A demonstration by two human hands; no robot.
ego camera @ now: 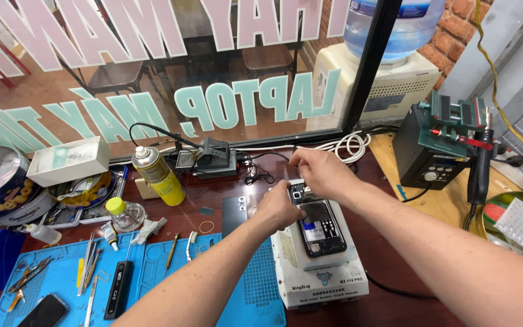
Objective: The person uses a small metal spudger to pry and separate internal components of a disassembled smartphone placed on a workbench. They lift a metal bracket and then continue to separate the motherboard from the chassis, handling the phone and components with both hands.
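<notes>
An opened smartphone (322,229) with its dark insides exposed lies on a white box-shaped heating platform (319,278) near the middle of the workbench. My left hand (279,209) rests curled on the phone's upper left edge. My right hand (322,172) hovers over the phone's top end with its fingers pinched together at the camera area; whether anything is held between them cannot be made out. Both forearms reach in from the lower right.
A blue work mat (62,275) holds tweezers, a dark screwdriver (118,289) and another phone (43,310). A yellow spray can (158,175), small bottle (126,213), cookie tin (1,184), soldering stand (210,158), black station (434,151) and water dispenser (388,79) surround the bench.
</notes>
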